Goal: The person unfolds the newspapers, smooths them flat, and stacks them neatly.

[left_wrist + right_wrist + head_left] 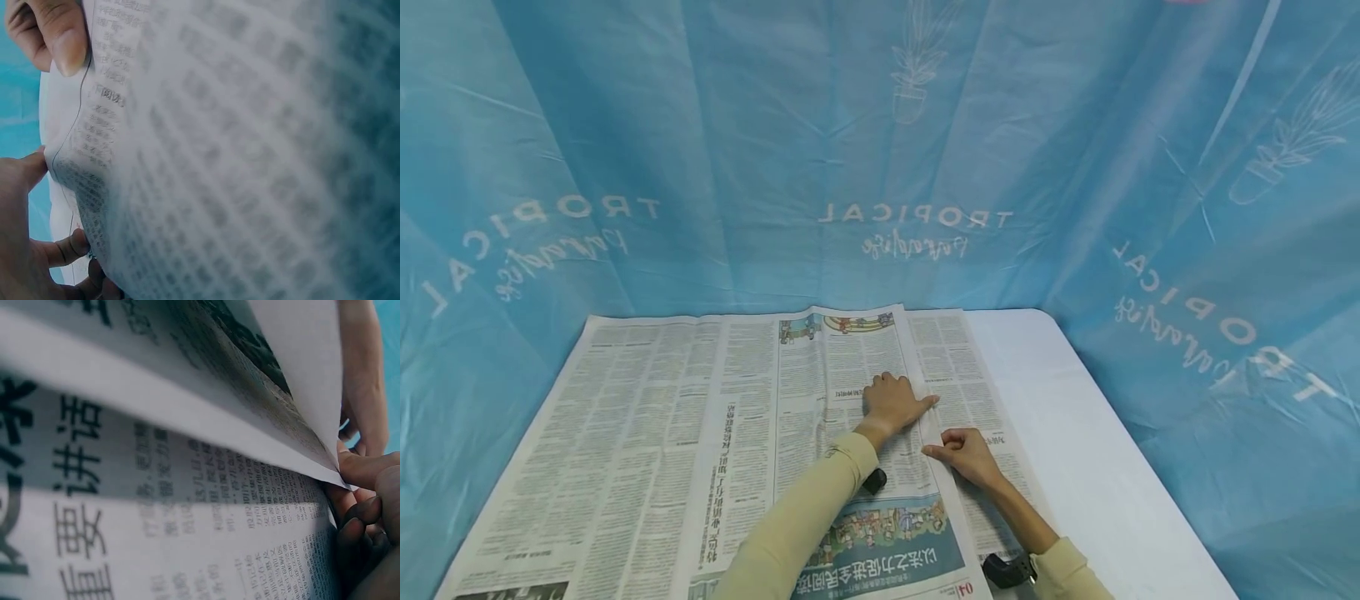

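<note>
An upper newspaper sheet (805,433) lies over another newspaper sheet (951,350), whose right part shows beyond it. My left hand (891,406) rests on the upper sheet near its right edge, thumb stretched out to that edge. In the left wrist view, the left fingers (65,250) touch the paper and are spread from the thumb. Nearer the front, my right hand (970,457) pinches the same edge between thumb and fingers. The right wrist view shows this edge lifted off the page below, with the right hand's fingers (369,512) partly under it.
More newspaper (617,417) covers the left of the white table (1090,458), whose bare surface shows at right. Blue printed curtains (760,167) hang behind and beside it. Dark wrist cameras sit on the left wrist (875,481) and right wrist (1007,571).
</note>
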